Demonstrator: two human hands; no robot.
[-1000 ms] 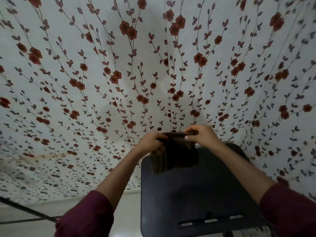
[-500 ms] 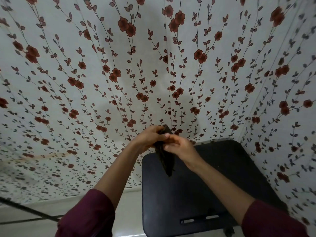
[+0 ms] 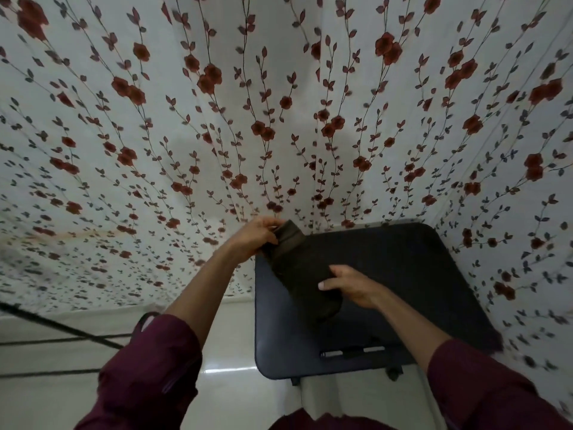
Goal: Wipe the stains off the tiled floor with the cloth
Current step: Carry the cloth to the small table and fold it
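**A:** So what's changing for you right now?

**B:** Your left hand (image 3: 254,237) is pinching the top end of the cloth (image 3: 305,271), same as before. Your right hand (image 3: 353,287), up beside the left half a second ago, is now gripping its lower part, stretching the folded cloth over the black bench (image 3: 434,274).

**A:** And the tiled floor (image 3: 235,361)?

**B:** Untouched, I'm guessing you're still prepping.

The black stool (image 3: 387,290) against the floral curtain (image 3: 279,119) blocks the right; the tiled floor (image 3: 232,342) at left lies open.
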